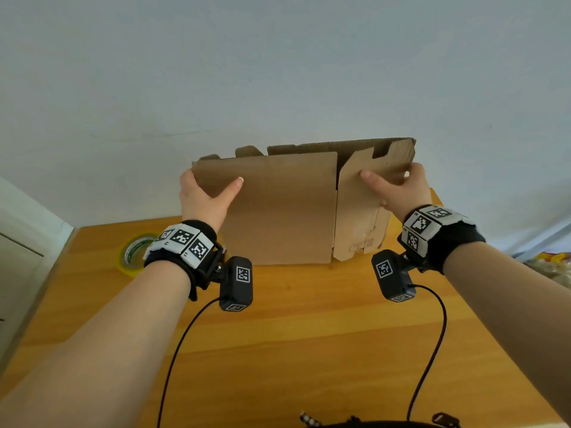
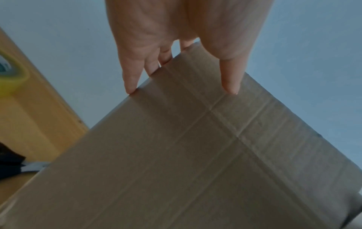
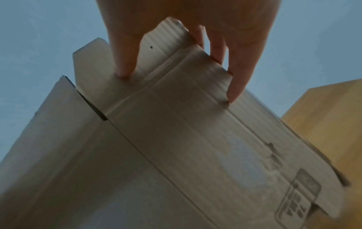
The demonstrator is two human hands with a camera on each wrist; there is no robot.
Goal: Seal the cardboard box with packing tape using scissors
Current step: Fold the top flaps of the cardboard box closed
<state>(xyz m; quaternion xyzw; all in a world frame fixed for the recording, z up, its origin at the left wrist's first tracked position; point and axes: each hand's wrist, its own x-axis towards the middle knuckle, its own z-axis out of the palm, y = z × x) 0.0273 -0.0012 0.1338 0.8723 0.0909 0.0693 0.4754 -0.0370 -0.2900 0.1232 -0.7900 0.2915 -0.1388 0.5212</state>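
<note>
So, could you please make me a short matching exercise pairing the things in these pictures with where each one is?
Things:
1. cardboard box
2. tape roll
3. left hand
4. right hand

Places:
A. gripping the box's upper right corner
B. lying flat on the table, left of the box
C. standing on the table's far edge, against the wall
D. gripping the box's upper left corner

Pairs: 1-C, 2-B, 3-D, 4-A
</note>
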